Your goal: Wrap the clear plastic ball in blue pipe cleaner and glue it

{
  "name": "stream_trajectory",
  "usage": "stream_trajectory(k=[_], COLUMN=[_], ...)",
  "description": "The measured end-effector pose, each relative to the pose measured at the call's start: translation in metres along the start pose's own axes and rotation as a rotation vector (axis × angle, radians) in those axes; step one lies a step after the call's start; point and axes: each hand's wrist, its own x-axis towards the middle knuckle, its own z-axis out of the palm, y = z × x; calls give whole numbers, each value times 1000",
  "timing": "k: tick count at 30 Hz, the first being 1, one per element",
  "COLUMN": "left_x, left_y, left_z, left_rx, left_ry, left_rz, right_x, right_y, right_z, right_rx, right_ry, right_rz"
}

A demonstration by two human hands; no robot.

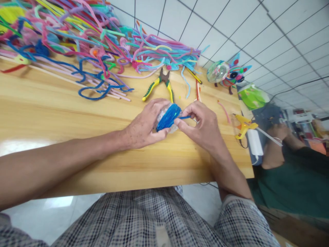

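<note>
My left hand [146,125] is closed around a clear, bumpy-looking round piece [174,128] whose upper face is covered with rows of blue pipe cleaner [167,118]. A loose blue pipe cleaner end [185,117] sticks out to the right of it. Thumb and fingers of my right hand [199,121] pinch this end close to the covered piece. Just beyond my hands, pliers with yellow and green handles [164,77] lie with their handles spread toward me.
A big heap of coloured pipe cleaners [84,37] lies along the wooden table's [102,171] far left. At the far right stand a decorated animal figure [232,77], a green packet [253,96], a yellow glue gun [244,126] and a white power strip [255,142]. Another person [290,178] is at the right.
</note>
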Motion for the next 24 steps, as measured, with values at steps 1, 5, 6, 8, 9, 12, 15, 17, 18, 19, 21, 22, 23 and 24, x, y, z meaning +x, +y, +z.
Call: stream_trajectory(k=[1,5,6,8,9,12,15,17,18,19,21,22,23,24], left_x=[0,0,0,0,-1,-1,-1,-1,-1,-1,0,0,0,0], left_y=[1,0,-1,-2,-3,-5,-5,-5,-5,-4,-4,-4,-4,-4], left_z=[0,-1,0,0,0,1,0,-1,-1,-1,-1,-1,-1,0], left_rx=[-1,-7,-12,-17,-16,-8,-10,-5,-3,-2,-11,-18,-24,-26], left_ry=[-2,3,6,11,13,11,10,2,-8,-19,-26,-20,-12,-2], left_rz=[-8,-10,-4,19,31,45,43,40,33,24,2,-2,-1,6], right_x=[0,1,1,3,4,6,7,7,7,7,8,8,8,9], right_y=[-1,-2,-1,0,0,2,5,6,7,7,8,8,8,8], right_z=[0,-2,-2,-3,-3,-1,0,0,0,-1,-1,-1,-1,-1], right_rx=[1,50,65,86,91,93,112,131,140,147,159,165,171,175], right_ry=[6,-22,-36,-53,-56,-58,-59,-60,-64,-68,-77,-79,-79,-79], right_rz=[3,60,76,93,95,93,88,99,111,124,150,158,164,169])
